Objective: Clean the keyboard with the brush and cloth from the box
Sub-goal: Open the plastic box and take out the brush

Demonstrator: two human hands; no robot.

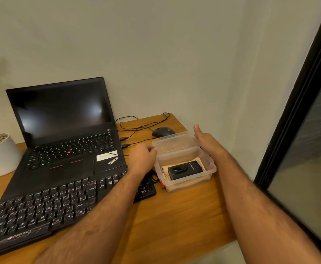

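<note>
A plain pale wall closes off the back and right of a wooden surface (175,212), with a dark-framed window running down the right.

Near the surface's right edge, toward the far right corner, sits the clear plastic box (186,164). Its lid (173,144) stands tilted up and back, hinged open, so the inside shows. In it lies a black oblong item (184,169), likely the brush, on a pale sheet that may be the cloth; neither can be told for sure.

Both hands frame the box, which suggests one steadies it while the other swings the lid. The left hand (142,159) presses at the box's left rim by the lid's corner, fingers curled closed, its grip seemingly pinching the lid edge, though the contact itself is hidden. The right hand (206,141) lies along the right side of the lid, thumb up, fingers wrapped behind; how tightly its grip is closed there cannot be told. Both forearms reach in from the near edge, the left one crossing the keyboard's right end.

The keyboard (41,210) to be cleaned lies along the near left of the surface, just beside the box. Behind it stands an open laptop (64,130), screen dark. A mouse (162,132) rests beyond the box, a white plant pot (1,157) at the left edge.
</note>
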